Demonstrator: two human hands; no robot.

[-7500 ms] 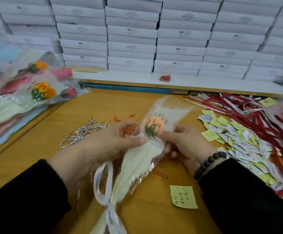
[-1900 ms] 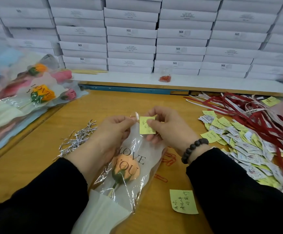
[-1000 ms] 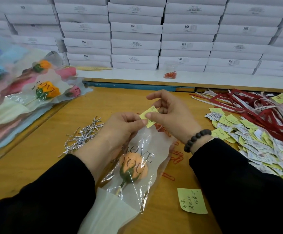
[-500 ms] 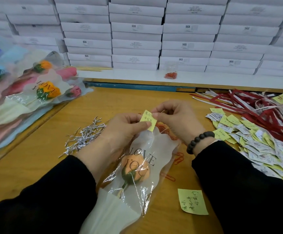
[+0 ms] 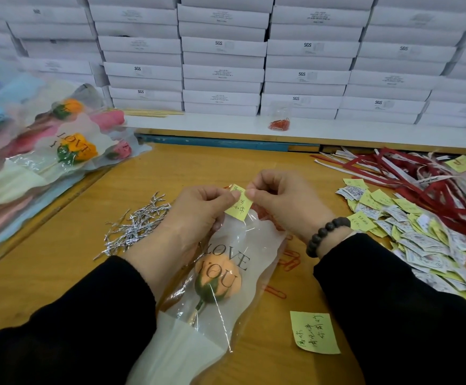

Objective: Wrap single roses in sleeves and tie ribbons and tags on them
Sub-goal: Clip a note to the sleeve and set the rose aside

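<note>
An orange rose [image 5: 217,279] lies in a clear sleeve [image 5: 257,245] printed "LOVE YOU", flat on the wooden table in front of me. A small yellow tag [image 5: 239,204] with handwriting sits at the sleeve's top edge. My left hand [image 5: 198,215] pinches the tag and the sleeve's top from the left. My right hand [image 5: 284,201] pinches the tag's upper right corner with thumb and forefinger; a dark bead bracelet is on that wrist.
Silver twist ties [image 5: 137,223] lie left of my hands. Yellow tags [image 5: 409,229] and red ribbons [image 5: 431,184] cover the right side. Wrapped roses [image 5: 73,151] are piled at the left. A yellow note [image 5: 313,332] and red paper clips [image 5: 291,262] lie nearby. White boxes [image 5: 223,70] are stacked behind.
The tag has come down onto the sleeve's top edge, and both hands have drawn closer together around it. The sleeve with the rose has stayed in place.
</note>
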